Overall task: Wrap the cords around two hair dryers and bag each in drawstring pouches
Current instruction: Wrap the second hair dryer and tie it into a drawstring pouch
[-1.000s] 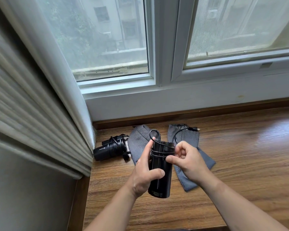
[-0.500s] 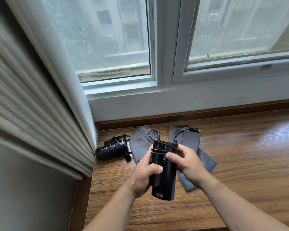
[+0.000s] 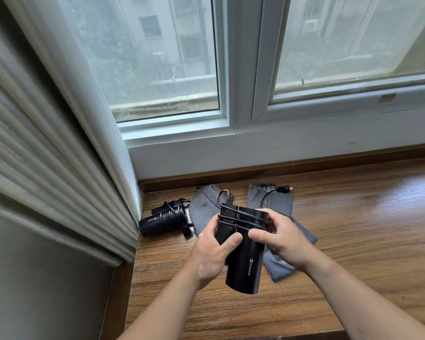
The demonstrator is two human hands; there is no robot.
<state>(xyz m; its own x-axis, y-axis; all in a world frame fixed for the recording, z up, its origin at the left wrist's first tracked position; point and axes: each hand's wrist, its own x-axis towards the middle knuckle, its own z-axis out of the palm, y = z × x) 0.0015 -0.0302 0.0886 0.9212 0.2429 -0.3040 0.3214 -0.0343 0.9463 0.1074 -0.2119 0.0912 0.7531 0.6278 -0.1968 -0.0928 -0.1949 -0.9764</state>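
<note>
Holding a black hair dryer (image 3: 243, 261) up over the wooden window ledge (image 3: 353, 229), between both hands. Gripping its body with the left hand (image 3: 214, 251), thumb curled over the front. Pinching the cord (image 3: 245, 218) against the top end with the right hand (image 3: 280, 239), fingers curled round it. A few turns of cord wound tight near the top, with a loose tail running back to the plug (image 3: 284, 189), up by the top of the right gray pouch (image 3: 277, 200). Not done winding yet, by the look of it. Just left of that, the other gray pouch (image 3: 204, 209), flat on the ledge. Further left, near the curtain (image 3: 59, 168), the second hair dryer (image 3: 162, 219), lying down with its cord wound, not bagged. Could go wrong from here by letting go with the right hand too soon, so that the turns spring loose and slide off the smooth body. Could also pull the tail too hard and drag the plug over the pouch, or catch it on the pouch string. Might end up with a fat bundle from winding too loose, hard to push into a narrow pouch.
</note>
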